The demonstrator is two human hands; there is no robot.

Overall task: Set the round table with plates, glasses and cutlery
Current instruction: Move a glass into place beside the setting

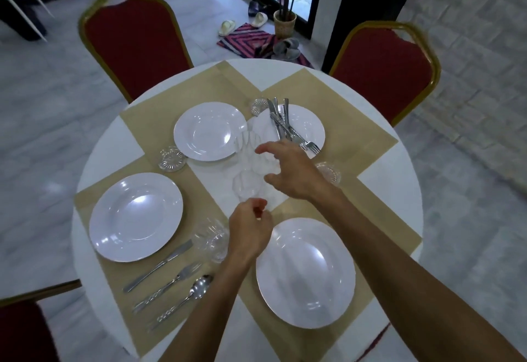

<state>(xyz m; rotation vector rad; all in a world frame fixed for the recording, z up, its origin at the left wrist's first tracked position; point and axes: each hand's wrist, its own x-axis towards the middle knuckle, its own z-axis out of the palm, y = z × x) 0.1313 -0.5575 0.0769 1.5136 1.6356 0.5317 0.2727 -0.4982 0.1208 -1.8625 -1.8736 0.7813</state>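
At the table's (382, 190) middle, clear glasses (248, 182) stand clustered between four plates (136, 216) (edges blurred). Right hand (293, 173) spreads wide over them; left hand (249, 230) curls, grip unclear. Cutlery (285, 125) lies lengthwise on the far plate, handles away.

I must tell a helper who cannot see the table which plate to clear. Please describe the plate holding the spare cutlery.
On the round white table, look at the far side, nearest the right red chair. The plate lies there on a beige mat. Alone among the four plates, it carries a pile of cutlery.
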